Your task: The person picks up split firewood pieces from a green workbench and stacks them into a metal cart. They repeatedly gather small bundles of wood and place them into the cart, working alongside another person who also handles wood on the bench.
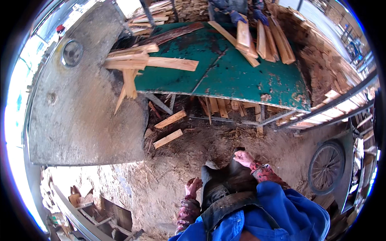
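My left hand (193, 187) hangs beside the dark apron (225, 188) on my body, its fingers loosely bent and apart, with nothing in it. On the other side, my right hand (244, 158) is held out in front of the apron, fingers loosely apart, and I see nothing in it. Both hands are well short of the green table (237, 84). On the table's left end, several wooden boards (173, 63) lie across one another and overhang the edge. More planks (243, 34) lie at its far right.
Across the table, a co-worker's gloved hands (237, 17) touch the planks. A grey slab (88, 116) with a round plate (72, 53) stands at left. Two short boards (168, 138) lie on the dirt floor. A spoked wheel (326, 167) leans at right, below metal rails (333, 108).
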`<state>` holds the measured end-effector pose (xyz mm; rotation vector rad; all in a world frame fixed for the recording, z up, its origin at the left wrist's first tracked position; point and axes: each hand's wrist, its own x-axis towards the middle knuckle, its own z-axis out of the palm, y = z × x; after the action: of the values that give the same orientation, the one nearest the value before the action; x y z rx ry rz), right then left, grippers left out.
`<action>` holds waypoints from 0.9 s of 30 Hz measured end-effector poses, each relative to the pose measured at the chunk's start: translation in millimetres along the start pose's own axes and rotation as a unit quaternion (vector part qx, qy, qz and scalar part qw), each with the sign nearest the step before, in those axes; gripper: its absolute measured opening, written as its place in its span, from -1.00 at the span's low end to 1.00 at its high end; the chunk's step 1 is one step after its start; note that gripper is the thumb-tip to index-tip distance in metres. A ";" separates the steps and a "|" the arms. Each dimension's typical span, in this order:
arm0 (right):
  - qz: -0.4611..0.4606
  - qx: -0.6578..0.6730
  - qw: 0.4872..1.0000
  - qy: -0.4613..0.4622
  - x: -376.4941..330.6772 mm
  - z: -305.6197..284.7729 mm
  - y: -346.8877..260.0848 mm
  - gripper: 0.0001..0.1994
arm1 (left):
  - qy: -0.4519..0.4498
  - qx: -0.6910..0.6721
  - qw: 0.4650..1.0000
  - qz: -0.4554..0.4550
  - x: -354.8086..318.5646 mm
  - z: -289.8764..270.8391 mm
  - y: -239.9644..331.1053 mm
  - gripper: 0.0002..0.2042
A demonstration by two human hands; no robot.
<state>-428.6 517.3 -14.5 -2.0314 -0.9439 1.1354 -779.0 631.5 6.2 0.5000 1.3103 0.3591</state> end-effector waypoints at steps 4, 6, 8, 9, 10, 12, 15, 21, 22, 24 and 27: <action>-0.051 -0.013 0.998 0.036 29.6 -21.9 -72.6 -0.70 | 0.001 -0.012 0.999 0.040 10.4 4.2 30.0 -0.72; -0.091 0.030 0.993 0.064 50.6 -29.0 -102.3 -0.71 | -0.021 0.017 0.996 0.080 14.5 15.7 55.0 -0.70; -0.116 0.034 0.992 0.025 78.2 -40.7 -145.0 -0.75 | -0.030 0.019 0.993 0.116 29.3 20.3 73.7 -0.70; -0.119 0.011 0.992 0.028 91.2 -44.2 -167.7 -0.73 | -0.034 0.021 0.990 0.134 37.4 23.8 84.8 -0.70; -0.154 0.011 0.987 0.043 105.1 -45.3 -188.6 -0.75 | -0.015 0.016 0.988 0.152 45.3 28.8 97.5 -0.66; -0.208 0.044 0.976 0.056 137.9 -44.5 -226.4 -0.78 | -0.004 0.010 0.980 0.200 56.4 35.5 135.6 -0.65; -0.270 -0.027 0.961 0.053 190.8 -43.5 -282.5 -0.79 | 0.018 -0.010 0.964 0.264 74.9 37.7 198.9 -0.66; -0.352 -0.067 0.933 -0.020 294.6 -15.8 -419.3 -0.68 | 0.193 0.077 0.913 0.352 74.1 29.7 352.1 -0.70; -0.368 -0.067 0.927 -0.016 313.0 -12.0 -438.1 -0.66 | 0.247 0.150 0.878 0.381 72.7 37.8 384.6 -0.67; -0.448 -0.095 0.889 0.012 364.7 5.0 -462.3 -0.63 | 0.241 0.183 0.861 0.409 96.6 35.6 436.6 -0.66; -0.490 -0.141 0.860 0.019 415.7 41.8 -506.8 -0.54 | 0.286 0.218 0.813 0.458 138.1 16.1 489.3 -0.55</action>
<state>-453.1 1143.7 181.7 -1.3773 -1.8897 0.3920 -718.2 1112.7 159.4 1.5227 1.6692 1.0857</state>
